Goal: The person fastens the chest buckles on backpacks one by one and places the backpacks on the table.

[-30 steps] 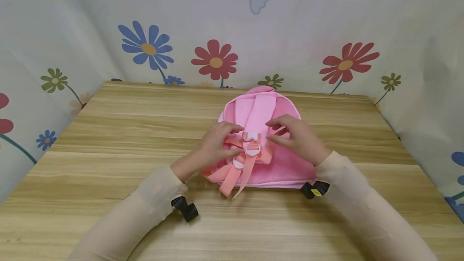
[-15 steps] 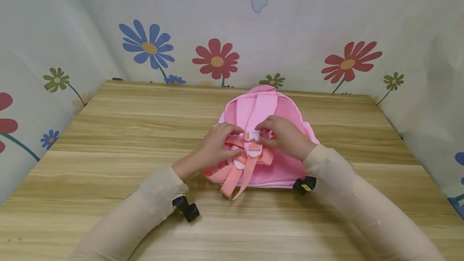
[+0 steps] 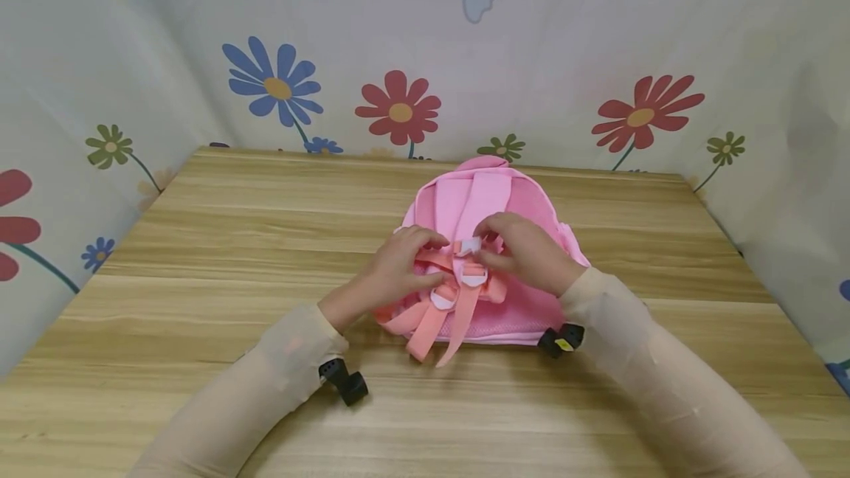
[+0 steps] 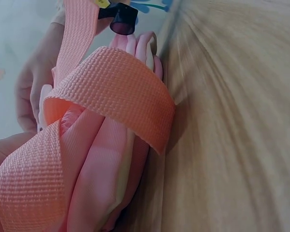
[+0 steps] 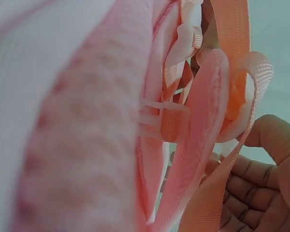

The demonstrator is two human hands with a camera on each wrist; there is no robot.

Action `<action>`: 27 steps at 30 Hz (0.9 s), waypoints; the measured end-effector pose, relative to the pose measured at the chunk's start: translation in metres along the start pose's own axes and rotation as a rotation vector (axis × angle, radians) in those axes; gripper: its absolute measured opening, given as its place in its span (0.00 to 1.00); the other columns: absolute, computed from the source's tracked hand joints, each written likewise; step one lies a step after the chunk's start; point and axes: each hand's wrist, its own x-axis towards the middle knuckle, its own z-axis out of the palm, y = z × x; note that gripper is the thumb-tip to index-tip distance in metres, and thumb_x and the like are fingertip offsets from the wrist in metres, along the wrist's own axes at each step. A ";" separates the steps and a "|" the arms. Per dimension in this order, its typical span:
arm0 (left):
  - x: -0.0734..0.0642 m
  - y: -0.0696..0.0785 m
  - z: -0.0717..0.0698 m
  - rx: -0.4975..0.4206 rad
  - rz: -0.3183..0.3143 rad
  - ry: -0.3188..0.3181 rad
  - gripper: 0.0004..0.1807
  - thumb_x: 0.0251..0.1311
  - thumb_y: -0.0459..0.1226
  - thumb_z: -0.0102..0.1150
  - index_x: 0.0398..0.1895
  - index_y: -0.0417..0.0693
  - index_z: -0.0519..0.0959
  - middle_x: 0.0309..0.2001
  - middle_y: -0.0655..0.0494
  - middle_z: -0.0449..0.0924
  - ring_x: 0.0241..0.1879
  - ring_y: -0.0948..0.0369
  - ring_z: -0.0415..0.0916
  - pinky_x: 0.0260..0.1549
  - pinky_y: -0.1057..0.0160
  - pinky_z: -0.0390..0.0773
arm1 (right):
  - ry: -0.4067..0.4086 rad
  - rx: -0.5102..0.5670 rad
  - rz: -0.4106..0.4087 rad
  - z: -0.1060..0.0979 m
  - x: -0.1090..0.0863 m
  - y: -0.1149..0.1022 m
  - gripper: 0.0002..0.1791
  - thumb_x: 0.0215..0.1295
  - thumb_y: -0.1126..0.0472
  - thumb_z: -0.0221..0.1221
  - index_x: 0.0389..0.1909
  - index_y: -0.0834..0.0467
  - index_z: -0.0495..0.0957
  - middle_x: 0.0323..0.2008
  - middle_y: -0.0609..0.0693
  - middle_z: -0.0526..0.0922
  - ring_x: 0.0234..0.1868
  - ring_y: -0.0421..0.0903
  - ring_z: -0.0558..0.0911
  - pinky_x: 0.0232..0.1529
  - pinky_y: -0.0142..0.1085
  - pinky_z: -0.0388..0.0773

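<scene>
A pink backpack (image 3: 531, 308) lies on the table with its shoulder straps and mesh back facing up. Where the straps gather, my right hand (image 3: 527, 251) pinches a small white buckle (image 3: 470, 245) on orange webbing. My left hand (image 3: 388, 268) is at the other side of the same cluster, its thumb and fingers spread apart around the orange straps (image 3: 434, 260). Below the buckle sit white strap adjusters (image 3: 474, 278); loose webbing ends hang towards me. A loop of orange webbing (image 4: 118, 92) covers part of the left wrist view; in the right wrist view, straps partly hide the hand (image 5: 261, 179).
Under everything is a wood-grain table (image 3: 265, 205). Around its back and sides hangs a white curtain (image 3: 531, 35) printed with flowers and a butterfly. A black wrist camera (image 3: 345, 380) hangs below each sleeve.
My right hand has come in from the right to the white buckle, which shifts slightly right and up with the straps. My left hand stays almost where it was.
</scene>
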 end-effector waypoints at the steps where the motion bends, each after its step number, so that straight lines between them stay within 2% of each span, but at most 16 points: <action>1: 0.000 0.000 0.000 -0.001 -0.003 -0.002 0.27 0.53 0.42 0.69 0.56 0.45 0.74 0.53 0.51 0.76 0.54 0.56 0.71 0.57 0.55 0.74 | 0.008 0.021 0.007 -0.001 -0.001 0.000 0.11 0.60 0.64 0.62 0.42 0.63 0.78 0.37 0.54 0.82 0.41 0.48 0.79 0.46 0.43 0.78; 8: 0.000 0.000 0.001 -0.006 -0.031 -0.018 0.27 0.54 0.42 0.69 0.56 0.46 0.74 0.53 0.53 0.76 0.53 0.56 0.70 0.57 0.55 0.74 | 0.080 0.151 0.045 -0.005 -0.010 0.003 0.13 0.61 0.63 0.63 0.45 0.61 0.77 0.40 0.52 0.84 0.43 0.47 0.81 0.46 0.42 0.80; 12: 0.000 0.001 0.001 0.009 -0.033 -0.020 0.27 0.54 0.42 0.69 0.56 0.47 0.74 0.52 0.53 0.76 0.54 0.57 0.70 0.58 0.55 0.73 | 0.118 0.226 0.047 -0.007 -0.014 0.004 0.14 0.61 0.65 0.63 0.46 0.61 0.76 0.43 0.53 0.84 0.46 0.49 0.82 0.50 0.44 0.81; 21: 0.003 0.007 0.001 0.046 0.028 -0.015 0.24 0.54 0.41 0.69 0.54 0.47 0.76 0.51 0.52 0.78 0.52 0.57 0.73 0.57 0.55 0.73 | 0.119 0.348 0.012 -0.009 -0.016 0.007 0.11 0.62 0.69 0.61 0.45 0.63 0.75 0.45 0.54 0.85 0.47 0.48 0.83 0.52 0.42 0.80; 27: 0.010 0.016 0.004 0.049 0.081 -0.036 0.23 0.54 0.42 0.69 0.52 0.46 0.77 0.50 0.53 0.80 0.52 0.57 0.74 0.55 0.57 0.74 | 0.092 0.357 0.022 -0.012 -0.019 0.008 0.11 0.64 0.66 0.60 0.46 0.62 0.75 0.42 0.52 0.83 0.45 0.46 0.82 0.52 0.39 0.79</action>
